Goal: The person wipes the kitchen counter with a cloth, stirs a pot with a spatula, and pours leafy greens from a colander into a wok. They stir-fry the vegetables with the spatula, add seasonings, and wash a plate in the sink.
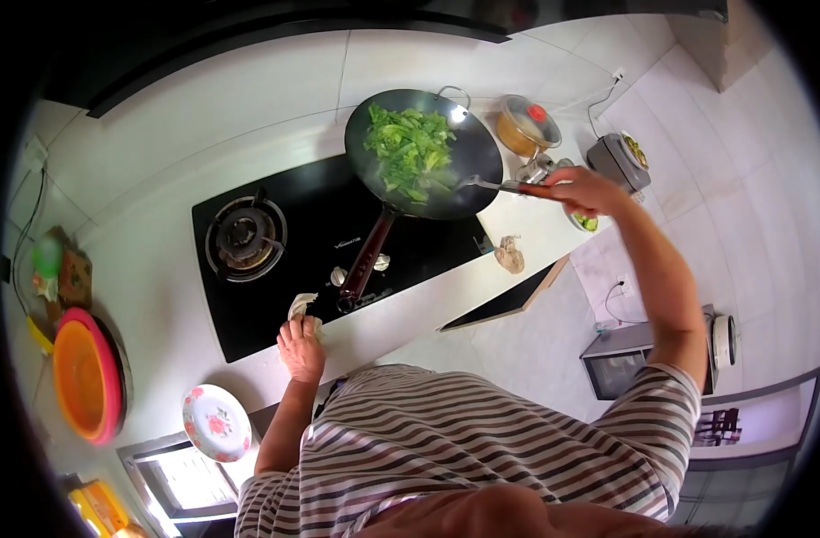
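While my right hand [585,191] is out over the worktop, its fingers are wrapped together round the handle of a spatula [519,187], metal end over the right side of the wok [477,148]. Chopped greens [410,148] lie heaped in the wok, mostly centre and left. Wok sits on the black cooktop [302,211], its long handle [368,257] slanting towards me. Left hand [300,351] at the cooktop's near edge, fingers close together over a crumpled pale cloth [300,305]; clamped or merely pressing, cannot tell. Flowered plate [217,423] near left forearm; lidded pot [525,130] just right of the wok.
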A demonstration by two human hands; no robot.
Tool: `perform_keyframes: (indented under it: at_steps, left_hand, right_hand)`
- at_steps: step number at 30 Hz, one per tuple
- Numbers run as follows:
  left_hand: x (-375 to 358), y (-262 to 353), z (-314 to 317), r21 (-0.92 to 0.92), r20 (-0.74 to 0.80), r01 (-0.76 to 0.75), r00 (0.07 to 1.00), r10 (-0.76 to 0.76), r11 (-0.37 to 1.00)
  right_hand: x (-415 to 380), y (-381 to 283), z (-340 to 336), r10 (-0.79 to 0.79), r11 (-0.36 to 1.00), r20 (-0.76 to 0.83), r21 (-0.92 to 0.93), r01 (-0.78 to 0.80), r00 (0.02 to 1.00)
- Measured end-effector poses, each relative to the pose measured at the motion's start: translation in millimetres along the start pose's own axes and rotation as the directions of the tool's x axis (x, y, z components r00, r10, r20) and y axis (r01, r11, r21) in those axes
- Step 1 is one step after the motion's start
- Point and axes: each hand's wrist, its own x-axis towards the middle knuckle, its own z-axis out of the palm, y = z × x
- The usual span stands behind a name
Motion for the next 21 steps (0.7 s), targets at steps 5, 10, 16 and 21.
perform_keyframes:
  at_steps: [5,10,16,21]
  left_hand:
    - [1,1,-2,-0.002,0.03,0.009,1.0,-0.009,1.0]
    - [0,1,-1,-0.01,0.035,0.026,0.999,-0.025,1.0]
    - [1,2,-1,0.022,0.015,0.012,1.0,-0.012,1.0]
    - [-1,1,-3,0.01,0.044,0.029,0.999,-0.03,1.0]
  right_hand:
    - [80,14,66,-0.153,0.969,-0.212,0.16,0.189,0.965]
    - [58,17,28,-0.315,0.947,-0.246,-0.015,0.321,0.917]
    - [-34,-24,-7,-0.801,0.321,0.033,-0.819,0.476,0.598]
    - [18,-47,50,-0.734,0.103,0.152,-0.938,0.33,0.662]
